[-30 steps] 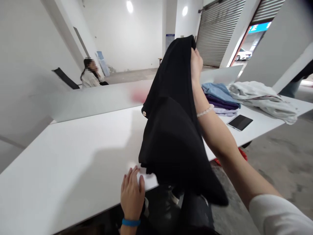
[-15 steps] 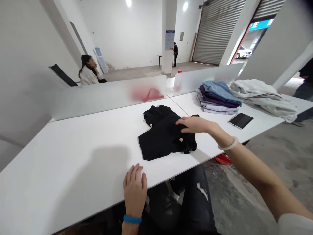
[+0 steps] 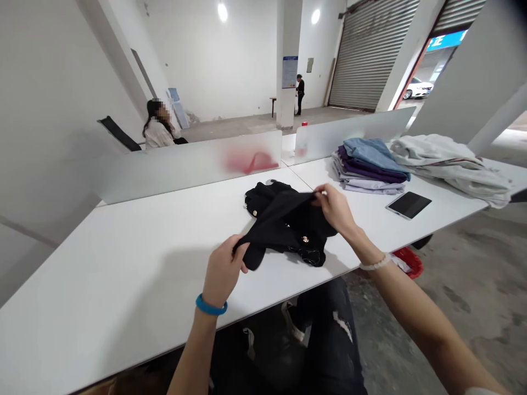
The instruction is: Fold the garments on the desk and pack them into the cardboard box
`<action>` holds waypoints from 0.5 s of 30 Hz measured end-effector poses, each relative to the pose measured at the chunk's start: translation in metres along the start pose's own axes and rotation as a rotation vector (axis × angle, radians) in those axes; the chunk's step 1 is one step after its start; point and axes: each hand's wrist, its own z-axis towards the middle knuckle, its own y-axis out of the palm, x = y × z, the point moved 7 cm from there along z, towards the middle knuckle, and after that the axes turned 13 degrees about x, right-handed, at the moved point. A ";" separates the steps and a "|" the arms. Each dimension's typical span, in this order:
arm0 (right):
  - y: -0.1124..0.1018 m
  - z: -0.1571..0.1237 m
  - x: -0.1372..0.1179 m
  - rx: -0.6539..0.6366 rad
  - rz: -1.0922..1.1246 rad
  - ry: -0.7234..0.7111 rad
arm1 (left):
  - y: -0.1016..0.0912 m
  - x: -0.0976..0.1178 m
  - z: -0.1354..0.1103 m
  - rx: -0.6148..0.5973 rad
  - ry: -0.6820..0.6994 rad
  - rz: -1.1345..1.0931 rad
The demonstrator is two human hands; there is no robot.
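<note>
A black garment with gold buttons (image 3: 280, 222) lies bunched on the white table (image 3: 156, 230), part of it raised between my hands. My left hand (image 3: 224, 266), with a blue wristband, pinches its near left end. At its upper right, my right hand (image 3: 334, 208), wearing a pale beaded bracelet, grips another edge. The cloth is stretched between the two grips, and the rest of the garment rests on the table beneath. What kind of garment it is cannot be made out.
Right of the garment are a stack of folded clothes (image 3: 368, 167), a tablet (image 3: 409, 204) and a heap of white clothes (image 3: 450, 164). Frosted dividers (image 3: 185, 170) line the back edge. A red basket (image 3: 415, 263) stands on the floor. One person (image 3: 158, 126) sits beyond the divider; another stands farther off.
My left hand has moved up from the bare tabletop and taken hold of the black garment. My right hand has closed on its upper edge, and the cloth between them is lifted.
</note>
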 end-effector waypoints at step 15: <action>0.108 -0.123 -0.093 -0.735 0.134 -0.460 | -0.068 -0.075 0.002 0.652 -0.490 -0.785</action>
